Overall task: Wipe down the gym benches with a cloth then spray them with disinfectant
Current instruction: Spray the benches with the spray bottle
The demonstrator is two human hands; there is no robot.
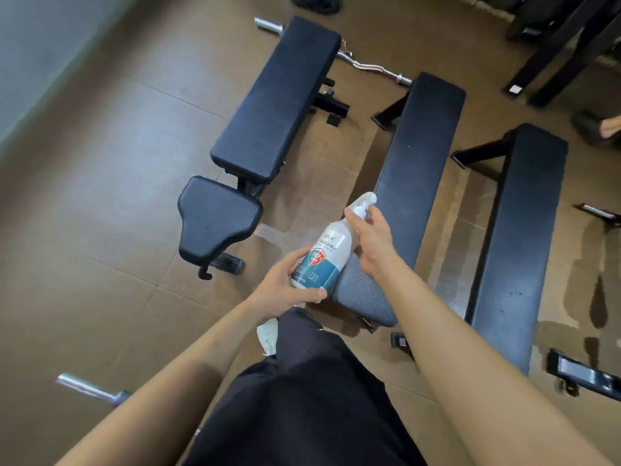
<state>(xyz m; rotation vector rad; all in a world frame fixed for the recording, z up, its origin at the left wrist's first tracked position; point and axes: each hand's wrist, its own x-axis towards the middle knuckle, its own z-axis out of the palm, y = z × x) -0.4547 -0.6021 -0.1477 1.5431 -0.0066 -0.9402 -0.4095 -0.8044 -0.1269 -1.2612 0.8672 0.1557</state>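
The brown tiled floor [100, 196] carries three black benches: an adjustable bench [279, 95] at eleven o'clock, a flat middle bench [420, 156] at one o'clock, and a third bench [524, 230] at three o'clock, with wet patches [598, 297] on the tiles beyond it. The person stands at the near end of the middle bench. The spray bottle [322, 257] sits at centre, tilted, with its nozzle toward one o'clock. The left hand [285, 287] wraps its fingers round the bottle's base. A white cloth [268, 334] hangs from beneath that hand, though I cannot tell whether it is pinched there. The right hand [373, 243] curls round the neck under the spray head; I cannot tell if a finger is on the trigger. This looks like the spraying step. Next, I'd say, the nozzle needs aiming down along the middle bench before the trigger is squeezed.
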